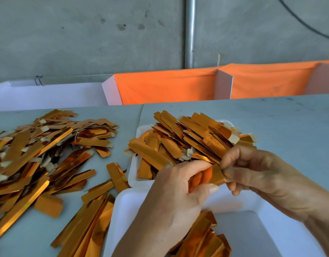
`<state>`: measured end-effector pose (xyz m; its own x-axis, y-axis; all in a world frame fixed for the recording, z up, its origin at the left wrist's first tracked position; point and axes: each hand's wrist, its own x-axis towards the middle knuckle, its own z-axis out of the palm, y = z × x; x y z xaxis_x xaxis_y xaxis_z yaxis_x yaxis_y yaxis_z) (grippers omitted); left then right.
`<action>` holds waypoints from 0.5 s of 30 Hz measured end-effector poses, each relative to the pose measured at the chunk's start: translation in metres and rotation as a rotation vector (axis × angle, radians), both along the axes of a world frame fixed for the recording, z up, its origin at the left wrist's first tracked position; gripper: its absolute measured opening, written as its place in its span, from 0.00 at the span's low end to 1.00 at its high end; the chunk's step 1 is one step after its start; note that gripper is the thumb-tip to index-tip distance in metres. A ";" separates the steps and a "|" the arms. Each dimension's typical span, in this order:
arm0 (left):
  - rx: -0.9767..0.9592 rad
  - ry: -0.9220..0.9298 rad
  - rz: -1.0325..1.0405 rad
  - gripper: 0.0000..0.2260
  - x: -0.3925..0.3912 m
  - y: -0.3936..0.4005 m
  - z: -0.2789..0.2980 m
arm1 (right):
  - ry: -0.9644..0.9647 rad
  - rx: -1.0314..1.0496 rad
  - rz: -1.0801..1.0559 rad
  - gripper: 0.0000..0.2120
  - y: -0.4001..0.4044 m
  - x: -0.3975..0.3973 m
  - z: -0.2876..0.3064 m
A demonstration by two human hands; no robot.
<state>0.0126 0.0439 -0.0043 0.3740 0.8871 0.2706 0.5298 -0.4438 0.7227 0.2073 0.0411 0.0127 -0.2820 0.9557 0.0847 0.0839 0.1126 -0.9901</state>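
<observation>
Left hand (178, 190) and right hand (258, 171) pinch one glossy gold-foil strip (217, 174).

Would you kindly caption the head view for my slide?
Left hand and right hand pinch a gold foil strip near a white tray.

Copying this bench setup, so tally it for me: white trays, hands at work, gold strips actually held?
White trays: 2 (far tray, near tray)
Hands: 2 (left hand, right hand)
Held gold strip, pinched between both hands: 1
Total: 5
Not counted: loose strips, too many to tell.
</observation>
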 end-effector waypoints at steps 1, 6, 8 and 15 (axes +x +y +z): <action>0.012 0.009 -0.004 0.20 0.000 0.000 0.000 | -0.020 0.014 0.003 0.04 0.000 -0.001 0.000; 0.086 0.081 -0.015 0.20 0.004 -0.001 -0.002 | -0.133 0.045 -0.019 0.05 0.000 -0.008 -0.006; 0.091 0.072 -0.018 0.20 0.003 0.000 -0.002 | -0.006 -0.023 0.018 0.05 0.000 -0.009 -0.007; 0.086 0.042 -0.016 0.19 -0.002 0.002 -0.003 | 0.320 -0.316 0.077 0.08 0.004 -0.004 -0.009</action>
<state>0.0105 0.0463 -0.0071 0.4003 0.8551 0.3296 0.5515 -0.5120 0.6585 0.2031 0.0452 0.0033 -0.3602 0.9260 -0.1135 -0.2287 -0.2056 -0.9515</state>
